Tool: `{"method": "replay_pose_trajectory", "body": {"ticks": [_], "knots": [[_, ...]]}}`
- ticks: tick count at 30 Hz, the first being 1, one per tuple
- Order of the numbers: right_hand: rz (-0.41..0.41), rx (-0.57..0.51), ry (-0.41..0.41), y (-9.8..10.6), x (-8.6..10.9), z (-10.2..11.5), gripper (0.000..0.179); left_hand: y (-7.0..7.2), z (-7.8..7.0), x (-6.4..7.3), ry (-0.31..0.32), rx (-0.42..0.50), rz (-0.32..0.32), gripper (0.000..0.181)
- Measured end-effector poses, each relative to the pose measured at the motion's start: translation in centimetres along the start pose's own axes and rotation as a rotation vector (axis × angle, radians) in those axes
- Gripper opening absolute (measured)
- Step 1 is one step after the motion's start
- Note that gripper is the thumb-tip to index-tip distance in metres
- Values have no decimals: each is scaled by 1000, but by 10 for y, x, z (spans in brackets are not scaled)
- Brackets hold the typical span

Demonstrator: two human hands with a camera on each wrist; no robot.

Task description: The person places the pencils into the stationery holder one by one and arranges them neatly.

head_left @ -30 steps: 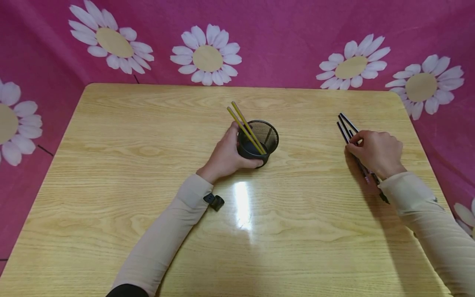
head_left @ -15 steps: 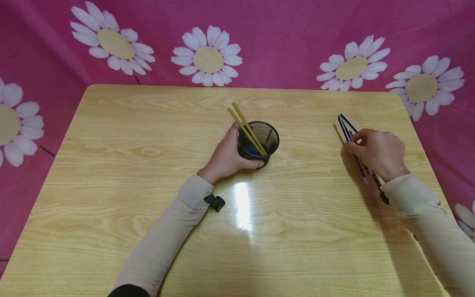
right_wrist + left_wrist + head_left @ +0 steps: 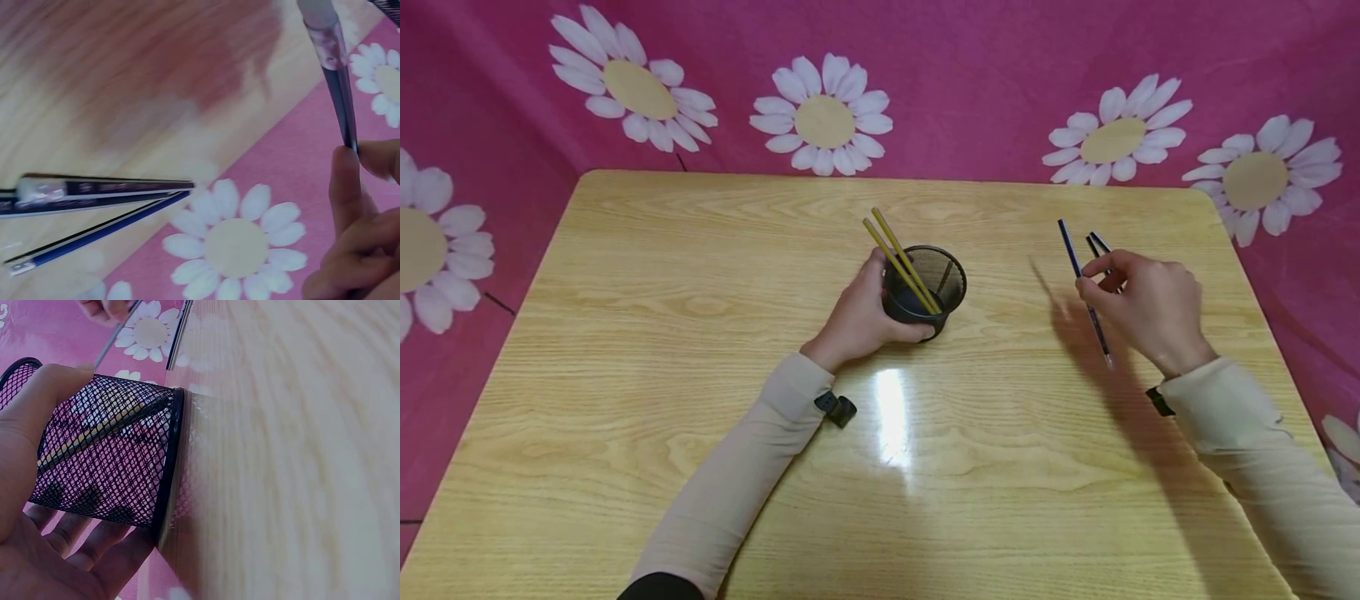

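Grips the black wire-mesh pencil cup [image 3: 952, 287] mid-table in the left hand [image 3: 865, 308]. Has two yellow pencils [image 3: 890, 234] in it already, leaning to 11 o'clock. Pinches a dark blue pencil [image 3: 1067, 242] at the cup's 3 o'clock in the right hand [image 3: 1157, 304], not yet inside. Counts at least two dark pencils [image 3: 125, 186] farther out on the wood-grain table [image 3: 1000, 450], partly hidden by that hand. Finds pink daisy-print cloth [image 3: 962, 92] at 12 o'clock, with nothing blocking the cup's mouth.
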State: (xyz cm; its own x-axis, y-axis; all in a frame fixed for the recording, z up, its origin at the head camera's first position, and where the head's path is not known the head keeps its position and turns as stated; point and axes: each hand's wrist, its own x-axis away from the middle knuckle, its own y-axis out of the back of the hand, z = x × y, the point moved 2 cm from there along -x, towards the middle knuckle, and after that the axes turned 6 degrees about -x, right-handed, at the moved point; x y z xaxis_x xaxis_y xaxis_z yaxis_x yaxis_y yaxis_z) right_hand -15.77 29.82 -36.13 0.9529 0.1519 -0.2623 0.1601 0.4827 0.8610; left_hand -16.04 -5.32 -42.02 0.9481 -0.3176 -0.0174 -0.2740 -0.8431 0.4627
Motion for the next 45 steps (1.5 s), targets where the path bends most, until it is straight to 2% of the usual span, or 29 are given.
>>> {"method": "replay_pose_trajectory", "body": {"ticks": [3,6,10,13,15,17,23,32,35,39,45], "knots": [[-29,-10,62,0,0,10,16,1,0,0,2,-3,1,97],[-45,-29,97,1,-2,20,16,-1,11,-5,2,-11,1,99],[-72,-82,122,2,-2,32,16,-10,39,-19,-2,-16,-13,104],[-91,-139,134,1,-2,40,15,-8,32,-15,-4,-12,-15,102],[-100,-174,142,0,-2,46,15,-3,15,-8,-1,-11,-10,99],[-107,-199,157,-1,-2,50,14,1,5,-3,-5,-14,-6,98],[-132,-266,197,-3,-6,66,12,2,2,-2,-1,-18,2,97],[-186,-364,312,-7,-9,87,10,1,5,-2,-7,-16,0,99],[-201,-395,344,-9,-10,93,10,-2,14,-6,-11,-17,-2,103],[-215,-443,364,-12,-13,101,10,-7,28,-12,2,-29,-4,106],[-213,-505,373,-12,-18,113,11,-7,28,-13,3,-14,4,106]]}}
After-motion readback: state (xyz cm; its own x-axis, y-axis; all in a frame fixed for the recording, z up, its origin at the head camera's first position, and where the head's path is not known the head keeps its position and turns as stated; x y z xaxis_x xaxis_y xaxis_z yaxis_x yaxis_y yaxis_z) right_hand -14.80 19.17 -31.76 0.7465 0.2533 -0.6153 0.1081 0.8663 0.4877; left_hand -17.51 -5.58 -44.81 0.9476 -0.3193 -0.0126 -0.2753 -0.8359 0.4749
